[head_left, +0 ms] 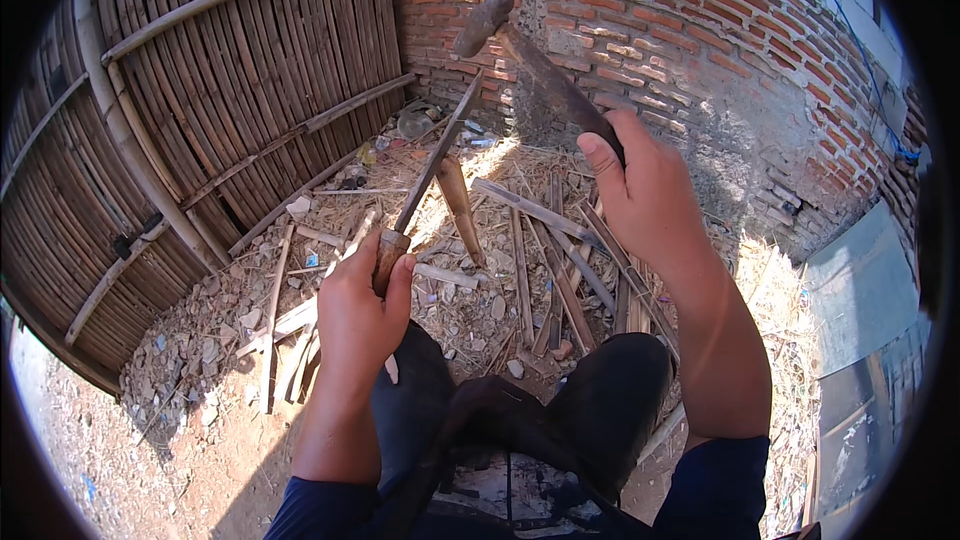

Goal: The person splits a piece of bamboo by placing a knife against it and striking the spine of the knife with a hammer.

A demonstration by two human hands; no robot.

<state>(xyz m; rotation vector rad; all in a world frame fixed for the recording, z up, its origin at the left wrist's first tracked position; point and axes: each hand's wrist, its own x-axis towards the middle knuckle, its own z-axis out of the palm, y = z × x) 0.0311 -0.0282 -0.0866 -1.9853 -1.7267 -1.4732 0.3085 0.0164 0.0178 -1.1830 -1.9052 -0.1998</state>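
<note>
My left hand [360,300] is closed round the wooden handle of a long-bladed knife [437,162], whose dark blade points up and away to the right. A short piece of split wood or bamboo [460,212] meets the blade at its upper end and slants down behind it; whether the blade is stuck in it I cannot tell. My right hand [640,180] grips a hammer [550,80] by its dark handle. The hammer's worn head [485,24] is raised, and in the picture it appears just above the knife's tip, apart from it.
Several wooden strips [560,260] lie crossed on rubble and straw before my knees. More split pieces [290,340] lie at the left. A bamboo-slat wall [250,70] stands left, a brick wall [690,30] ahead. Grey sheets [865,280] lean at the right.
</note>
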